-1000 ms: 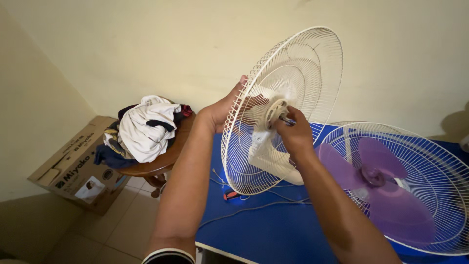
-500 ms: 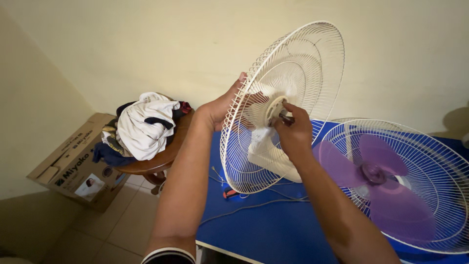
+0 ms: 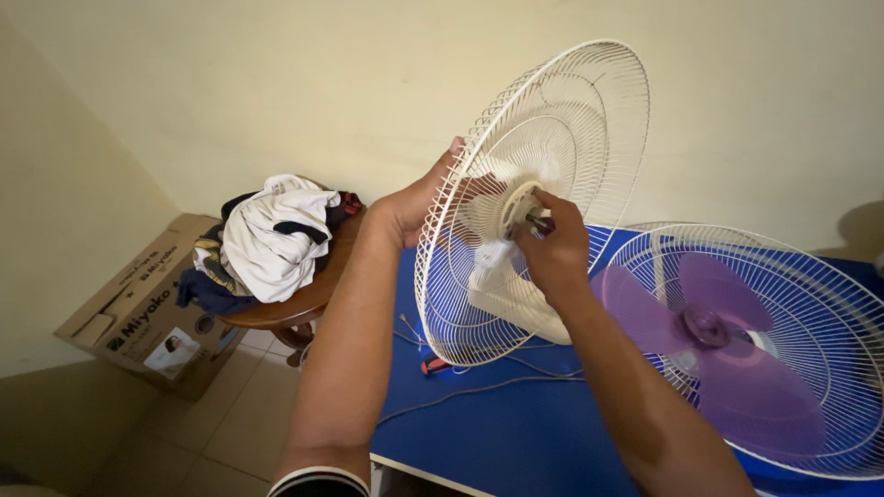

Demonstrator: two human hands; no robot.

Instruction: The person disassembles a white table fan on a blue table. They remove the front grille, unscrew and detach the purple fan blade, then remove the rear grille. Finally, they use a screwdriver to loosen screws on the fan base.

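Above the blue table (image 3: 516,433), my left hand (image 3: 410,210) grips the white fan grille (image 3: 552,138) rim while my right hand (image 3: 552,250) pinches its hub shaft (image 3: 536,221).

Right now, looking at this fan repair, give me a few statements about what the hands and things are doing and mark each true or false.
1. The left hand grips the rim of the upright white fan guard. True.
2. The right hand rests on the purple fan blade. False: it is at the guard's centre hub, holding a small tool.
3. The purple blade sits inside a second guard lying on the blue table. True.
4. The clothes pile lies in the cardboard box. False: it sits on a round wooden stool.
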